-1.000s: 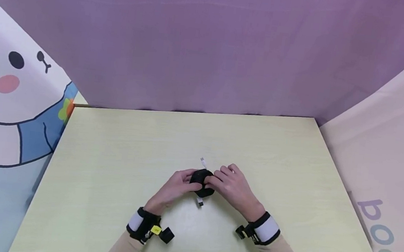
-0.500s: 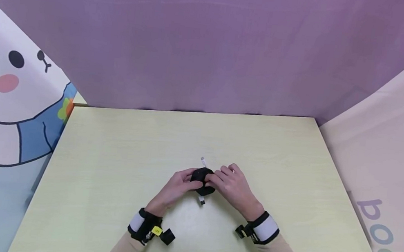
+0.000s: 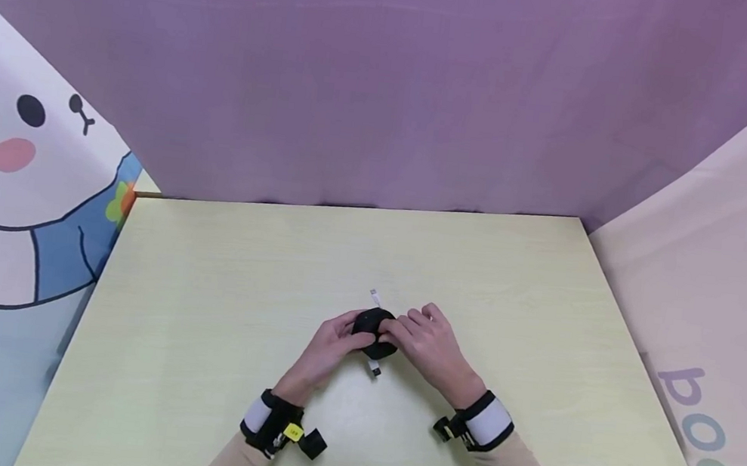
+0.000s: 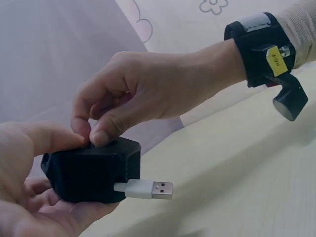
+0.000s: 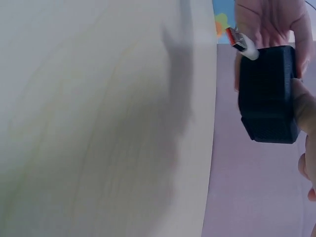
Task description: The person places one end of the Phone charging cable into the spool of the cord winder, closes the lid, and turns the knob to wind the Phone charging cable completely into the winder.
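A black, many-sided cable winder [image 3: 369, 322] is held up over the table by both hands. White cable ends stick out of two opposite sides. The near one is a USB plug [image 4: 162, 190], the far one a white connector [image 3: 375, 295]. My left hand [image 3: 325, 349] grips the case from the left, its thumb on the top edge and the fingers underneath. Thumb and forefinger of my right hand [image 3: 431, 349] pinch a small dark part on top, mostly hidden by the fingertips. In the right wrist view the underside of the case and the left palm behind it show.
The pale wooden table [image 3: 240, 264] spreads around both hands. A purple curtain [image 3: 388, 90] hangs along its back edge. Printed cloths stand at either side, a cartoon one [image 3: 20, 211] on the left and a lettered one [image 3: 713, 314] on the right.
The winder turns slightly in the hands, its near USB plug swinging a little to the right. My left wrist shifts slightly right; the right-hand pinch looks the same.
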Demonstrator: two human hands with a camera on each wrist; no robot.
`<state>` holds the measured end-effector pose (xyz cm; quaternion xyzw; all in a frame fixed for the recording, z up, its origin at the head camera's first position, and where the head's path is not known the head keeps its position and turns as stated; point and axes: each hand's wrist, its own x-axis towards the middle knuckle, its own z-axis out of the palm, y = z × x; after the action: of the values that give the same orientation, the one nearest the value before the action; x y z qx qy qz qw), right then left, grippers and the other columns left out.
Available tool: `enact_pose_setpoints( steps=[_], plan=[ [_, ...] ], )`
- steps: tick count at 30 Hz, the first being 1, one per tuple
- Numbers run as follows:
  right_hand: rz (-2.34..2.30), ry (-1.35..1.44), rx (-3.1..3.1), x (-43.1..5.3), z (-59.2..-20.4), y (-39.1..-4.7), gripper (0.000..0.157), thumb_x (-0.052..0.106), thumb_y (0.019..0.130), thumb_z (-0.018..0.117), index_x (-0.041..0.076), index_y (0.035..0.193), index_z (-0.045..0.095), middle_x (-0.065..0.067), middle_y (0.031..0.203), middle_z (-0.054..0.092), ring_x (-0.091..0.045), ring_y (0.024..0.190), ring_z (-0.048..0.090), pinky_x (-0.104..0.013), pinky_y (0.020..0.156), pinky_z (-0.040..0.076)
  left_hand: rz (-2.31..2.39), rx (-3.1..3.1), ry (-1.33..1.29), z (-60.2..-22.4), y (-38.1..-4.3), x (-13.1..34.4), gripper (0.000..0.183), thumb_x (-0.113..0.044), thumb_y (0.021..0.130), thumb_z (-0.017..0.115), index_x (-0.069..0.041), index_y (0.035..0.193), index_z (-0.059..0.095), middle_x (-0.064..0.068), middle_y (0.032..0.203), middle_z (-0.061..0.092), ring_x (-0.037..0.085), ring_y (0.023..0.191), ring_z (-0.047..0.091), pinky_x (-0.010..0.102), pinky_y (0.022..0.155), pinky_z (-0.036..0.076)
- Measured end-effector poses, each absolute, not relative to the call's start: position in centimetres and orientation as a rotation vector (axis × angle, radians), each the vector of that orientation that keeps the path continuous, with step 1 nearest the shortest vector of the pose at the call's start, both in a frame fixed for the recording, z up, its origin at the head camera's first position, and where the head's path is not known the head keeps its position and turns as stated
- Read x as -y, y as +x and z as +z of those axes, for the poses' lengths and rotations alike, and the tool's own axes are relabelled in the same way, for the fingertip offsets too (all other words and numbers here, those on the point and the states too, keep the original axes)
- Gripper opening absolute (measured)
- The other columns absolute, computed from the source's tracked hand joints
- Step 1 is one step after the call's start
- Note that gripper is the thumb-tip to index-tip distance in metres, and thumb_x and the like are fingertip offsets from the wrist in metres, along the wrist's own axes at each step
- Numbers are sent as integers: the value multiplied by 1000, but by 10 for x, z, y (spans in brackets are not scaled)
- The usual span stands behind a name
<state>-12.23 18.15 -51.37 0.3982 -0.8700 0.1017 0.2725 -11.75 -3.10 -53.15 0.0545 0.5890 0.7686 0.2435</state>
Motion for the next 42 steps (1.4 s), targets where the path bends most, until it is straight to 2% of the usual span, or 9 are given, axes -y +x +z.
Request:
enact_pose_setpoints(
  steps=[8,13,19,26,29,42],
  plan=[
    [281,1122,2390,-183,-520,-124,24,30,89,71,12,105,67,7,86,71,-12,72,60,-28,73,44,2095,-1642,76,-532,-119,29,50,-10,92,67,1,139,50,22,132,59,26,118,61,29,94,52],
    [304,1140,2376,-183,-521,-125,22,29,88,72,13,104,70,6,86,71,-12,75,61,-29,75,46,2063,-1696,34,-532,-120,29,50,-10,90,69,-1,136,52,21,131,60,25,115,63,29,93,53],
    [365,1156,2363,-182,-522,-124,26,30,87,73,16,108,72,7,85,71,-12,76,62,-28,75,47,2016,-1783,-4,-537,-121,32,49,-13,88,71,-5,134,55,16,131,61,25,117,62,30,93,52],
    [411,1139,2373,-184,-526,-121,30,27,83,78,16,109,71,7,80,68,-10,72,60,-27,72,46,2038,-1868,-44,-543,-127,40,46,-10,88,71,-3,132,57,21,129,61,29,119,59,31,94,52],
    [435,1128,2382,-185,-527,-120,26,27,84,77,15,107,72,7,80,69,-10,73,61,-27,71,46,2068,-1863,-80,-543,-132,46,45,-7,88,70,-2,131,58,22,127,62,29,119,59,32,95,52],
    [523,1095,2434,-192,-530,-112,17,27,91,71,16,103,73,7,87,71,-10,79,64,-27,74,47,1990,-1971,-174,-542,-156,82,45,-16,88,72,-11,131,60,15,129,61,24,120,58,29,97,49]
  ],
)
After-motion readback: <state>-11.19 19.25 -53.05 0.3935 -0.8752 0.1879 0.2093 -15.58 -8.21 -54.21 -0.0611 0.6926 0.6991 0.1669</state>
